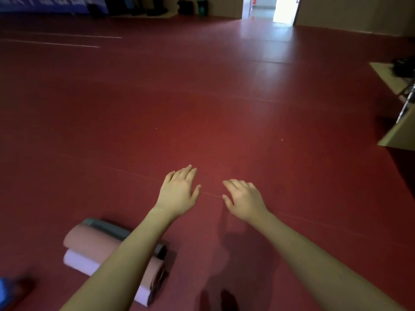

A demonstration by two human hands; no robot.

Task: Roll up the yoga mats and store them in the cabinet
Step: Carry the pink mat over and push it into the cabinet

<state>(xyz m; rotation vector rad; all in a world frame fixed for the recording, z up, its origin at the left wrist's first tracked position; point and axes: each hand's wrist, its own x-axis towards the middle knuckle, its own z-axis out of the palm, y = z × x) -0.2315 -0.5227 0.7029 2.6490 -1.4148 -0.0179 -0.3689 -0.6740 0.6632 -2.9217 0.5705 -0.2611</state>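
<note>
I noted left hand (179, 191) and right hand (243, 198) spread flat, grip apart, holding nothing, above the red floor (224, 97); three rolled mats (94, 248) lay stacked lower left.

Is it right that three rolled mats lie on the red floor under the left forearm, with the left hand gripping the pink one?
Not quite. The head view shows the left hand open and gripping nothing, held out over the red floor. The three rolled mats do lie under the left forearm, the pink one among them.
</note>
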